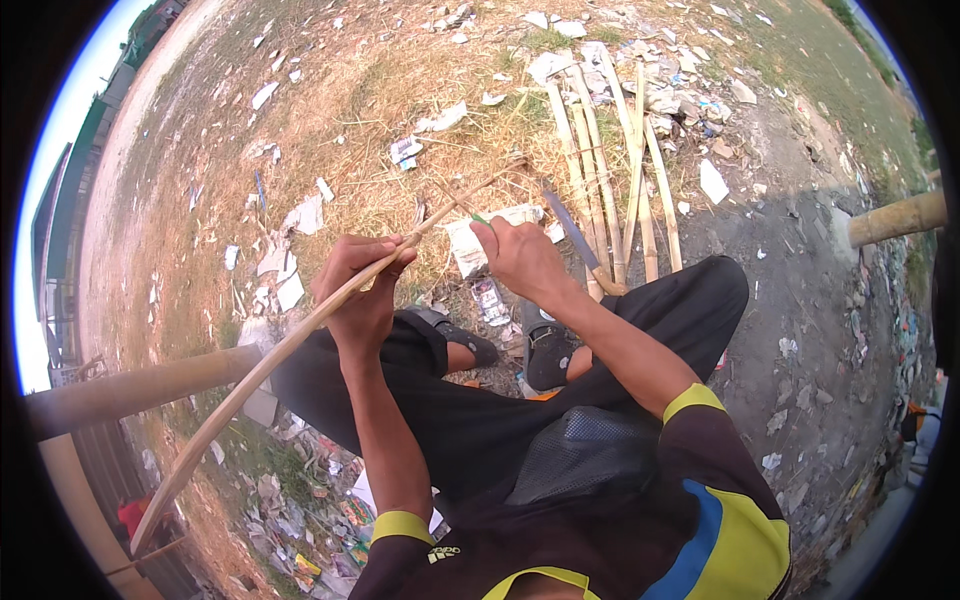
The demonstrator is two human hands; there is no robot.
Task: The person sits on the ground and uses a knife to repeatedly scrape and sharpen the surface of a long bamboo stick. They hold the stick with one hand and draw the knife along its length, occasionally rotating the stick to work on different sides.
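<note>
My left hand (362, 290) is closed around a long, pale bamboo strip (255, 378), which slants from the lower left up to the middle of the view. Just right of its upper part, my right hand (522, 258) is closed with the thumb forward. A small green piece (479, 219) shows at its thumb, but the fingers hide most of what it holds. A thin brown piece crosses the bamboo strip in front of that thumb. Beside my right knee rests a long dark blade (570, 222) with a wooden handle (607, 281), touched by neither hand.
Several split bamboo lengths (605, 185) lie on the ground ahead, right of centre. Thick bamboo poles (150, 390) stick out on both sides of me. Paper scraps and litter cover the dry grass around my shoes (549, 357). A green-walled building stands far left.
</note>
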